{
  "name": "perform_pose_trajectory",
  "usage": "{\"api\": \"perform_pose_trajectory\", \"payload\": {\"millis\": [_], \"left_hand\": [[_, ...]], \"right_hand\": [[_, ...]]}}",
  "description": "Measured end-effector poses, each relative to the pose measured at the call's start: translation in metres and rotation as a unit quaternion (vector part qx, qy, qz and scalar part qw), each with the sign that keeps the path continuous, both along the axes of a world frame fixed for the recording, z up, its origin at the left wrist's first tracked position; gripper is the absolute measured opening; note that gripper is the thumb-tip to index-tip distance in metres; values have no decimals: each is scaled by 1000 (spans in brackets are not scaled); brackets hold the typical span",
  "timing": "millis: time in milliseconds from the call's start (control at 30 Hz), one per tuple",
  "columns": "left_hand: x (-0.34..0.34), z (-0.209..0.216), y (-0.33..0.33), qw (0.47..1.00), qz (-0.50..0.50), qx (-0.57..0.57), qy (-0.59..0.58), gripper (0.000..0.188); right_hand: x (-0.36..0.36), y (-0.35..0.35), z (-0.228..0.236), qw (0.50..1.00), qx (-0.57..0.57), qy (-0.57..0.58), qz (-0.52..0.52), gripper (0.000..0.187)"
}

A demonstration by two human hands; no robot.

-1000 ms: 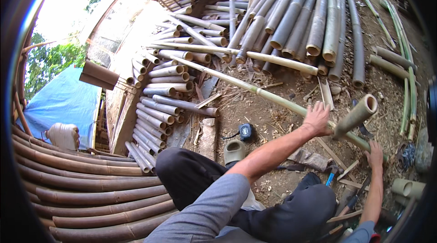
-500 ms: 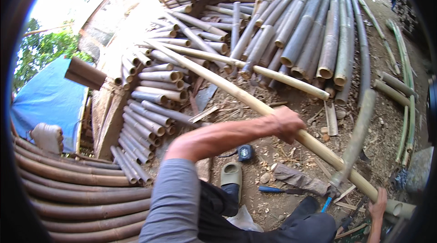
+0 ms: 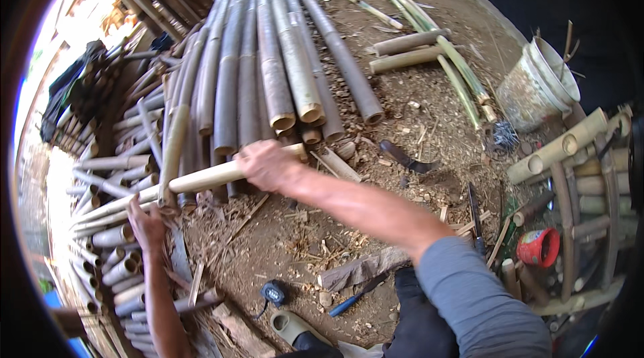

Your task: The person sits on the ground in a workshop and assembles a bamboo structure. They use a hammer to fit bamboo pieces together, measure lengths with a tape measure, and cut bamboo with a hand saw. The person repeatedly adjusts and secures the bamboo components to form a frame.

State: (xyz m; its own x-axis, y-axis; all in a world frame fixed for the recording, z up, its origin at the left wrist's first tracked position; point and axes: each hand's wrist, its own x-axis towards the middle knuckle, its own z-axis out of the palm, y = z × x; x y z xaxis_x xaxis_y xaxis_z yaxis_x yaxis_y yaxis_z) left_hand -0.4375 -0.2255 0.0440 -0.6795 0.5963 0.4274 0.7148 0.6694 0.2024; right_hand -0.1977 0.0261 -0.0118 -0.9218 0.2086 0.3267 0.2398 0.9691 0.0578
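A pale, slender bamboo pole (image 3: 208, 177) slants across the front of a grey bamboo stack. My right hand (image 3: 265, 167) is closed around it near its right end, the arm reaching across from the lower right. Just below runs a second pale pole (image 3: 100, 218), partly alongside the first. Lower left, my left hand (image 3: 147, 225) has its fingers curled at this second pole, beside the foot of a leaning bamboo piece (image 3: 176, 146). The fingers hide where that pole ends.
Grey bamboo lengths (image 3: 272, 69) lie beyond my hands, with short cut pieces (image 3: 124, 271) at left. On the chip-strewn ground are a tape measure (image 3: 274, 292), a blue-handled tool (image 3: 355, 301), a wood block (image 3: 365, 269) and a dark curved piece (image 3: 406, 157). A bucket (image 3: 537, 86) stands right.
The view has swung right. My right hand has left the lower-right pole end and now grips the pole lying across the stack. The other pole has shifted left, with my left hand at it.
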Motion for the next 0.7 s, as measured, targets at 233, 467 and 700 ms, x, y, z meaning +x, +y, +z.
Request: {"api": "perform_pose_trajectory", "payload": {"millis": [233,467,700], "left_hand": [[122,-55,30,981,-168,-79,-50,60],[158,-98,-12,945,-249,-186,-104,45],[212,-114,21,892,-318,-235,-221,37]], "right_hand": [[31,59,-21,955,-113,269,45,29],[348,333,-53,766,33,-117,-631,78],[408,358,-56,765,-266,-83,-581,55]]}}
